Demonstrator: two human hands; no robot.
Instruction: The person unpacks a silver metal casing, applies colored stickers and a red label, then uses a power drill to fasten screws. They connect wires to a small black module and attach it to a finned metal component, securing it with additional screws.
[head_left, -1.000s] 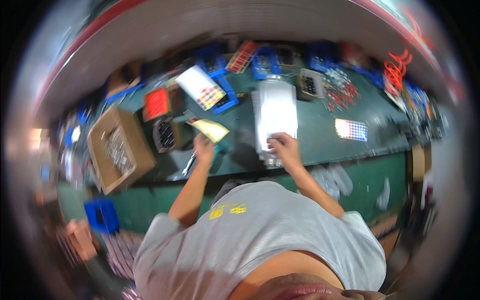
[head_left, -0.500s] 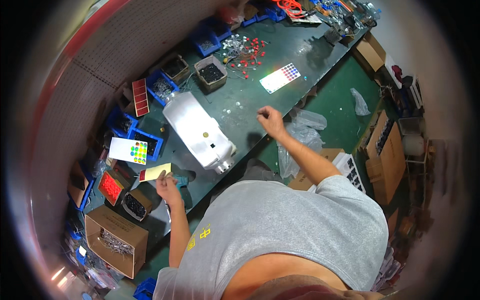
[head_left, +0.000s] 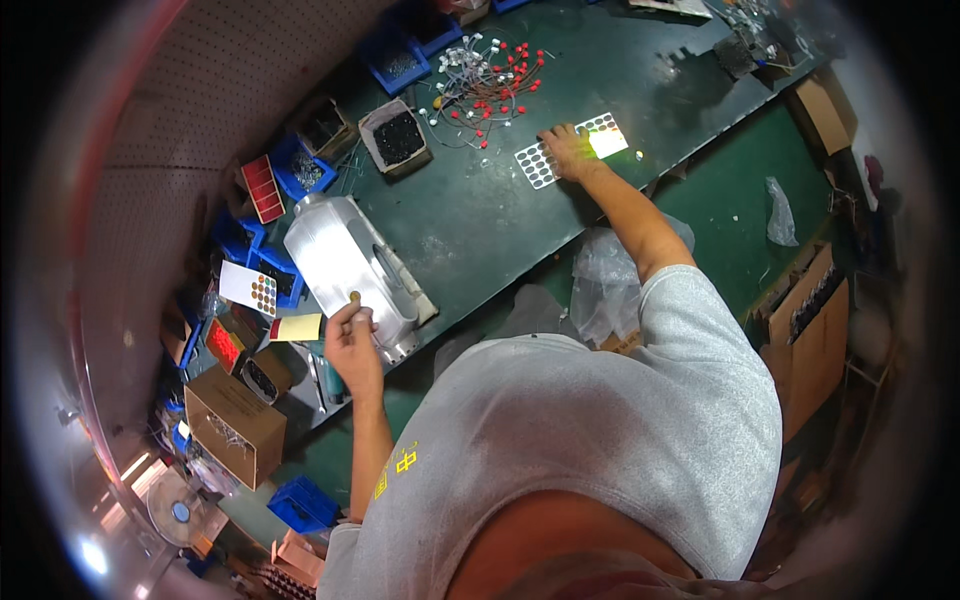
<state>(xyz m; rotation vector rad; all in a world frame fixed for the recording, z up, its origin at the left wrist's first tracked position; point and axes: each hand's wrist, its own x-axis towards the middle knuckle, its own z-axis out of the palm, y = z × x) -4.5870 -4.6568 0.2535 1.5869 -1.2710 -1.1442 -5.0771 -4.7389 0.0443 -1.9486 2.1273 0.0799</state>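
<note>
Our eleven-o'clock box held black parts; right hand spread on sticker sheet; we couldn't tell the grip of left hand.

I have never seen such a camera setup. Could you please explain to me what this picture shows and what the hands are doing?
There is no machine here: these are a person's own bare hands. The picture comes from a wide camera worn on the head, looking down, so straight edges look bent. On the green bench lie a silver metal case, a tub of black parts and wires with red and white ends. The right hand is on a shiny sheet with rows of dots. The left hand is at the metal case; whether its fingers hold anything is too small to tell.
</note>
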